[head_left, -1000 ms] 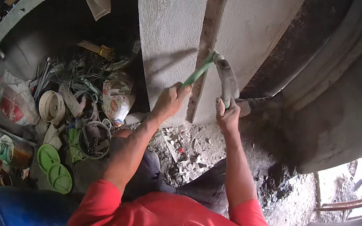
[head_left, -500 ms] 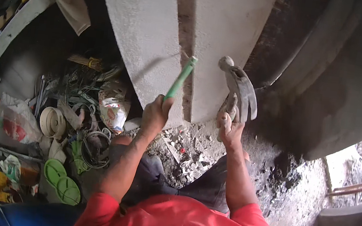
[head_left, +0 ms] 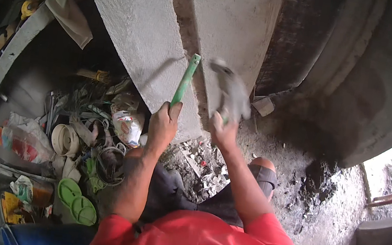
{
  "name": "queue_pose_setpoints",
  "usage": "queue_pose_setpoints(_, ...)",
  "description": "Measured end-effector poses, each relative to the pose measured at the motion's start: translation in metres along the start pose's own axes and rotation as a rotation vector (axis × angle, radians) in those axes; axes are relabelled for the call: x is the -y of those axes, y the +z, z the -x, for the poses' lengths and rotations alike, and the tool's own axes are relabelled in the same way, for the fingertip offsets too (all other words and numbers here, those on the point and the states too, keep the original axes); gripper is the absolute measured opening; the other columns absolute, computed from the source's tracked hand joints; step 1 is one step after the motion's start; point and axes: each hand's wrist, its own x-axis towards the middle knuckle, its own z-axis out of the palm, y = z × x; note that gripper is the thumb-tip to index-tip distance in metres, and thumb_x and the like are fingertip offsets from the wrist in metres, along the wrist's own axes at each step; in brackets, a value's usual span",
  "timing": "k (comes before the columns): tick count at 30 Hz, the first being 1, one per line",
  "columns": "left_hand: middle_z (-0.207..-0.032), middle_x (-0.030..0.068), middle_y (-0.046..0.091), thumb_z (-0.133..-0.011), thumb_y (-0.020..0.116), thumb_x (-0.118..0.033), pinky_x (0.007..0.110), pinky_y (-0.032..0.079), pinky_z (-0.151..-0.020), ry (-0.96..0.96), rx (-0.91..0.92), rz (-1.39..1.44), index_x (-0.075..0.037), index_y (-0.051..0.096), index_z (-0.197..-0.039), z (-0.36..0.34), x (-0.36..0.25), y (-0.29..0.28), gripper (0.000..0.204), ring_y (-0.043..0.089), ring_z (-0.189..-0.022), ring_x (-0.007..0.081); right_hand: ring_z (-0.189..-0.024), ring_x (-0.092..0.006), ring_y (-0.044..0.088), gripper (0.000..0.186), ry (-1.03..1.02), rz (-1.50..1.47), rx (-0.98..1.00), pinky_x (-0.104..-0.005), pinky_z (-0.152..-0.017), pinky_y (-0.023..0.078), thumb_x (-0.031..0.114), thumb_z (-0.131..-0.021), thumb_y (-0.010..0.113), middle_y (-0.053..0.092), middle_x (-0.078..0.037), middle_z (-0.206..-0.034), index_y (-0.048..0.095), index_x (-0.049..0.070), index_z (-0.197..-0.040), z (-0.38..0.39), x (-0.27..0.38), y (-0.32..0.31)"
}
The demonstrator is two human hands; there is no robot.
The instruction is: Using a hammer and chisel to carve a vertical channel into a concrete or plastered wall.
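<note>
A narrow gap is open between the straight green metal bar [head_left: 185,81] and the blurred grey metal hammer [head_left: 233,92]; beyond both, the grooved, rough pale-grey concrete slab [head_left: 140,21] bars the way

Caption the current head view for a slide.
Left hand holding a slim green bar, right hand gripping a motion-blurred, grey-headed hammer, at a rough grey grooved slab.

The hammer [head_left: 234,94] is blurred, its handle [head_left: 225,120] mostly hidden.
</note>
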Motion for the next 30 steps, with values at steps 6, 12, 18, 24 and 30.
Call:
queue_pose_setpoints(6,-0.073,0.0279,0.062,-0.102,0.051,-0.039,0.055,0.046,-0.061,0.039,0.014,0.016,0.000,0.060,-0.090,-0.005,0.014,-0.003,0.042,0.061,-0.076,0.0504,-0.068,-0.0232,0.059,0.054,0.391,0.190,0.256,-0.0414,-0.068,0.051,0.049,-0.094,0.060,0.066,-0.019,-0.072,0.063,-0.003,-0.107,0.017,-0.016,0.009)
queue_pose_setpoints(12,-0.072,0.0281,0.061,-0.102,0.051,-0.043,0.054,0.046,-0.060,-0.030,0.071,0.051,-0.002,0.059,-0.089,-0.009,0.025,-0.005,0.044,0.062,-0.075,0.0495,-0.062,-0.0227,0.052,0.044,-0.049,-0.055,0.113,-0.0351,-0.059,0.043,0.046,-0.097,0.056,0.053,-0.007,-0.069,0.058,0.003,-0.092,0.021,0.026,-0.012)
queue_pose_setpoints(18,-0.070,0.0279,0.060,-0.102,0.050,-0.043,0.051,0.046,-0.059,0.017,0.039,0.096,0.000,0.058,-0.088,-0.009,0.031,-0.004,0.047,0.061,-0.072,0.0507,-0.060,-0.0163,0.048,0.026,0.123,0.059,0.197,-0.0341,-0.055,0.042,0.028,-0.096,0.060,0.054,-0.005,-0.069,0.061,0.004,-0.087,-0.012,0.032,0.014)
queue_pose_setpoints(24,-0.071,0.0285,0.060,-0.102,0.052,-0.040,0.053,0.045,-0.059,0.137,0.052,0.180,0.000,0.056,-0.087,-0.022,0.021,0.009,0.044,0.061,-0.075,0.0510,-0.061,-0.0279,0.066,0.031,-0.035,0.213,-0.030,-0.0364,-0.059,0.050,0.025,-0.084,0.076,0.064,-0.017,-0.070,0.067,0.000,-0.101,0.045,-0.068,-0.024)
queue_pose_setpoints(30,-0.071,0.0279,0.058,-0.101,0.053,-0.043,0.052,0.044,-0.059,0.137,0.007,0.183,0.001,0.056,-0.089,-0.019,0.056,0.004,0.046,0.060,-0.077,0.0517,-0.067,-0.0404,0.068,0.044,0.099,0.266,0.215,-0.0415,-0.061,0.051,0.040,-0.091,0.067,0.063,-0.025,-0.072,0.065,-0.002,-0.106,-0.010,0.030,0.008)
